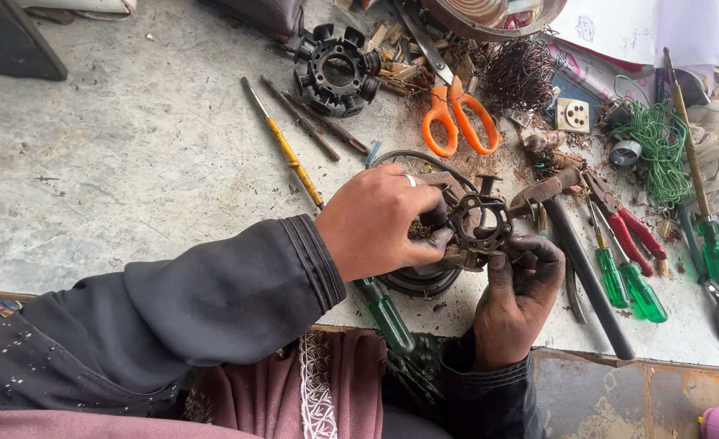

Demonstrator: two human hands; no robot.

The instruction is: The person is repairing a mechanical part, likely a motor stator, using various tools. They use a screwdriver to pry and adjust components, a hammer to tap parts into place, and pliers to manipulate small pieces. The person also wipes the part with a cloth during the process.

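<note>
Dark sleeves lead up to two grimy hands working at the bench edge.
Both the left hand and right hand pinch a small rusty ring-shaped metal frame between closed fingers, just above the grey worktop, near orange-handled scissors.

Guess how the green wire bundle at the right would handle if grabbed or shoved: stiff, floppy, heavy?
Green wire bundle: probably floppy, since it lies in loose, uneven loops. Likely light for its size, being thin strands with open gaps. It may snag rather than slide: the loops lie against the long screwdriver and the clutter around it.
</note>
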